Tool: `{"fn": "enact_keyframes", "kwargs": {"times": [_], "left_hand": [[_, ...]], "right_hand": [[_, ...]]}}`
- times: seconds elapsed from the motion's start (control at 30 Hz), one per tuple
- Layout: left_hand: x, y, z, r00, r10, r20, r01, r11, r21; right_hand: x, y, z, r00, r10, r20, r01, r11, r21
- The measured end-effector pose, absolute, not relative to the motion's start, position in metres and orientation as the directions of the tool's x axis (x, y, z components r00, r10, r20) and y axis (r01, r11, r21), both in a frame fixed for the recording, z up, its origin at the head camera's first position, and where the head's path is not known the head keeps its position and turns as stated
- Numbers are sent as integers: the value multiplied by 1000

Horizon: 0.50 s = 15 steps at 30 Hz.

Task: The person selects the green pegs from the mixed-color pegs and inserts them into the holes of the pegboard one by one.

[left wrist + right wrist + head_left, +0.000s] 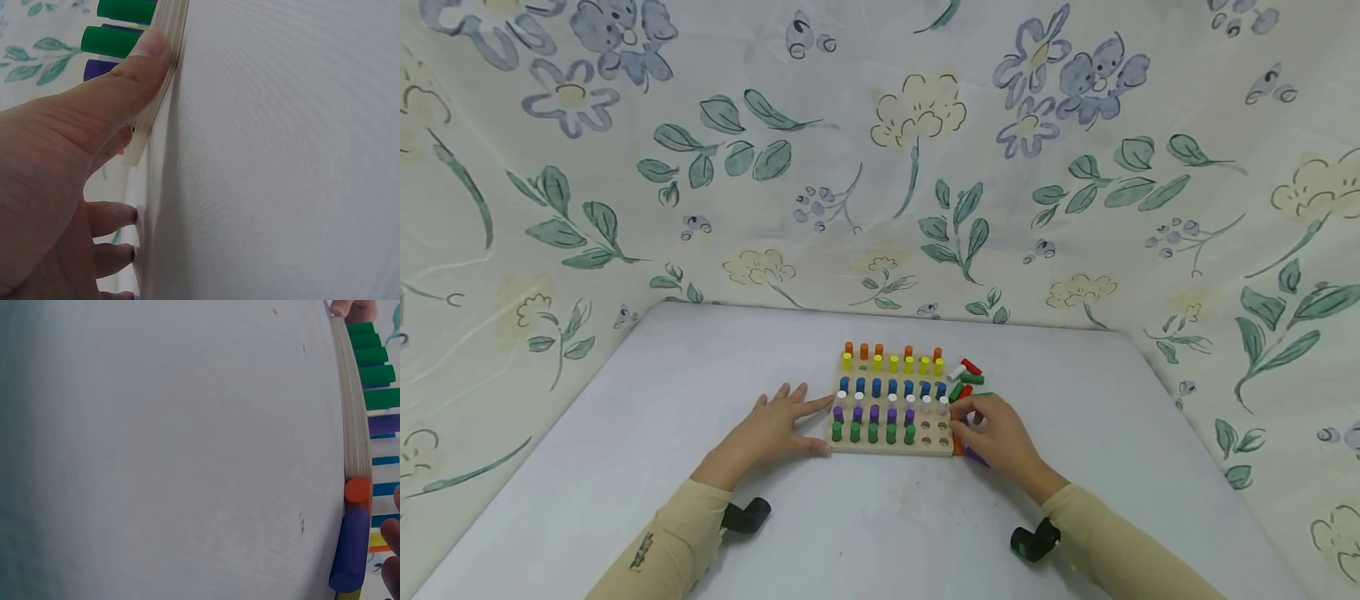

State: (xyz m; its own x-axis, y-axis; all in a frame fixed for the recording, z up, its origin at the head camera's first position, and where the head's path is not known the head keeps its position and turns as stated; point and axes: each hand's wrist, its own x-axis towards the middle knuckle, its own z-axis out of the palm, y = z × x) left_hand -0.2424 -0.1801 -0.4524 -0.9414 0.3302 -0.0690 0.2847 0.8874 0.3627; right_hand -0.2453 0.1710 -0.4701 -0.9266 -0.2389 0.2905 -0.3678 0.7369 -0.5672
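Observation:
A wooden pegboard (887, 447) lies on the table, with rows of orange, yellow, blue, white, purple and green pegs (873, 432) standing in it. My left hand (775, 429) has its fingers spread, with index finger and thumb touching the board's left edge. In the left wrist view, the thumb (150, 47) presses the board's side beside a green peg. My right hand (996, 429) is at the board's right edge, thumb and index finger bent near the last white peg (943, 404). Whether a peg is between them is hidden. Two holes show at the right end of both front rows.
Loose red (972, 367), white (957, 373) and green pegs (972, 379) lie right of the board. A purple peg (350, 550) and an orange peg (357, 489) lie by its near right corner. A floral cloth (917, 208) hangs behind the white table (880, 533).

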Motion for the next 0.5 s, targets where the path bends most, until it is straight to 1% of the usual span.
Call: {"fn": "enact_keyframes", "kwargs": {"times": [0.27, 0.5], "left_hand": [[-243, -181, -453, -942, 330, -67, 286, 889, 357], [-242, -180, -451, -940, 332, -75, 283, 884, 372]], "right_hand": [[-251, 173, -471, -936, -221, 273, -341, 759, -555], [-253, 173, -466, -945, -172, 279, -302, 785, -541]]}}
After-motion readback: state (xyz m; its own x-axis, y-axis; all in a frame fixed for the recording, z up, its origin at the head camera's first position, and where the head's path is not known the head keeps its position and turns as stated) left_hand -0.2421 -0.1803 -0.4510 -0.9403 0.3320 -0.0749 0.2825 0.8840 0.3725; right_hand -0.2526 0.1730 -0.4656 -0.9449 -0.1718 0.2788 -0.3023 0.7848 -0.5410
